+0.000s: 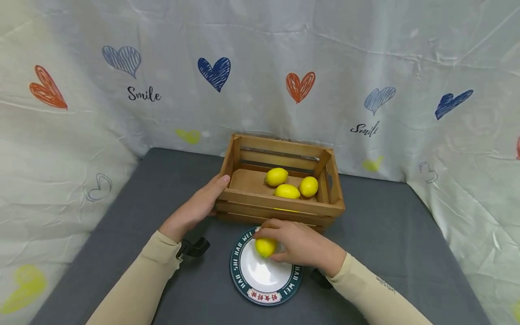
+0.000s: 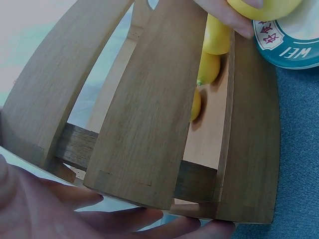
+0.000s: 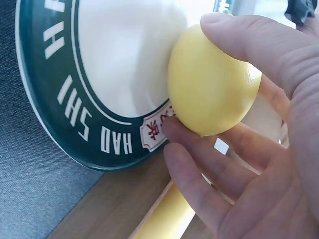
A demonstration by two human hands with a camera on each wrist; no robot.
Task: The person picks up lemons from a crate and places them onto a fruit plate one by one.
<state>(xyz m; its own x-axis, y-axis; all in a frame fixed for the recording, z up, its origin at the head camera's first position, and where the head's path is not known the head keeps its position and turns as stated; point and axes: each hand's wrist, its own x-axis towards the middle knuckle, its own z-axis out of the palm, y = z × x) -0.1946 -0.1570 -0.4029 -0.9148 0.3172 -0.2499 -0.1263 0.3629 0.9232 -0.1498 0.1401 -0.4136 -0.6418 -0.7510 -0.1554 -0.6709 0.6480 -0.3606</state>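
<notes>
My right hand (image 1: pixel 298 243) pinches a yellow lemon (image 1: pixel 266 247) between thumb and fingers, over the far part of a white plate (image 1: pixel 264 273) with a dark green lettered rim. Whether the lemon touches the plate, I cannot tell. Just behind the plate stands a slatted wooden crate (image 1: pixel 280 208) holding 3 visible lemons (image 1: pixel 286 191) towards its right side. My left hand (image 1: pixel 197 203) holds the crate's left end, thumb at the top rim. In the left wrist view, its fingers (image 2: pixel 124 221) lie along the outside of that end.
A dark grey tabletop (image 1: pixel 378 225) extends on both sides of the crate and plate. Close behind the crate hangs a pale curtain (image 1: pixel 260 90) printed with hearts, and it also borders the table's sides.
</notes>
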